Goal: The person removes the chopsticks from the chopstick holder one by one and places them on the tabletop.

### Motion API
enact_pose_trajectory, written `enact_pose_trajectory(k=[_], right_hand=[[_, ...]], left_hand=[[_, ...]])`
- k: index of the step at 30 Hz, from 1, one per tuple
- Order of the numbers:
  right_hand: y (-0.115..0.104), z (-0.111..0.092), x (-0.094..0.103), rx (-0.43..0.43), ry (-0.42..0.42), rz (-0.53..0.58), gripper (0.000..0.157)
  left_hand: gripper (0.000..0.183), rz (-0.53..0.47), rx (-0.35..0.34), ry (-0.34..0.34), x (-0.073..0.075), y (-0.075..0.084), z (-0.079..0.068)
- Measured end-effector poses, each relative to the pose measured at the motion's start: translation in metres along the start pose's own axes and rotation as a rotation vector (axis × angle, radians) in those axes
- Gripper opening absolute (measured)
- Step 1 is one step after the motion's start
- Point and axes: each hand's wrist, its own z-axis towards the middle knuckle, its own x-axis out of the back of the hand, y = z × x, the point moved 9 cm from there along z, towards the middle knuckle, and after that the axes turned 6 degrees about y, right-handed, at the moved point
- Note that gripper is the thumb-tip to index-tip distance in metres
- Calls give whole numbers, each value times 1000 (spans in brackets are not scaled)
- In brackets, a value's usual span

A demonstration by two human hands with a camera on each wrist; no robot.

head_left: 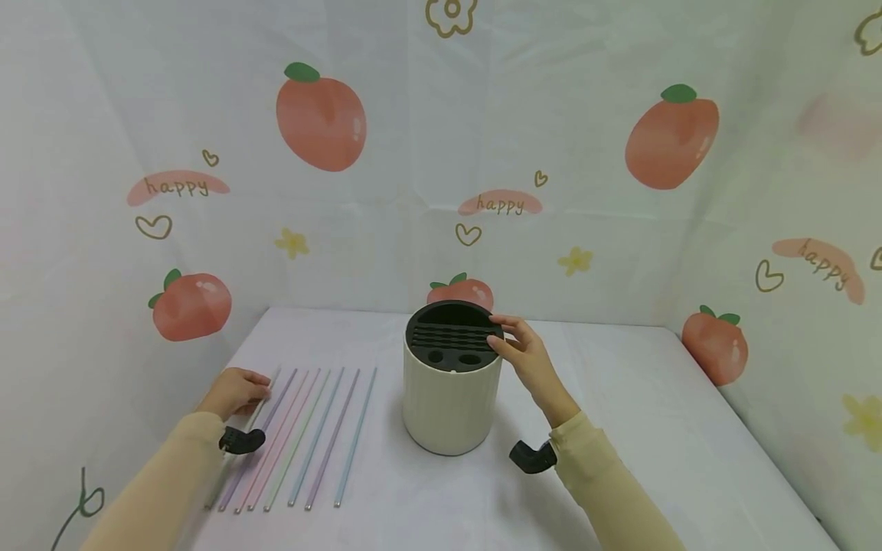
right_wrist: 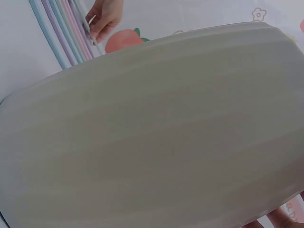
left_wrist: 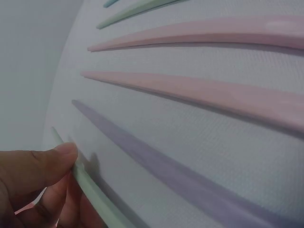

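My left hand pinches a slim, pencil-like pale green stick between thumb and fingers near its far end. This stick is the leftmost in a row of thin pastel sticks; beside it lies a purple stick, then two pink ones. A round cream desk organizer stands upright right of the row, its black slotted insert showing slots and two round holes. My right hand rests on the organizer's right rim, fingertips over the edge. In the right wrist view the organizer's ribbed wall hides most of that hand.
Green, blue and purple sticks lie roughly parallel between my left hand and the organizer. A white cloth covers the table. Behind it hangs a white fabric backdrop printed with fruit. Each wrist carries a black camera mount.
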Motion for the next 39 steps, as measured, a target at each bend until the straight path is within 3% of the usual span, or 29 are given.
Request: enact_pose_trajectory(k=[21,31,39], right_hand=[[1,1,-3,-2,-7,-10,40],[0,1,-3,5,-7,-8,39],[-14,-5,-6,-14,-11,-20,39]], left_hand=[[28,140,-28,44,-1,0,3],[27,104,-15,45,0,-9,9],[36,-16,5,39,1,-3,5]])
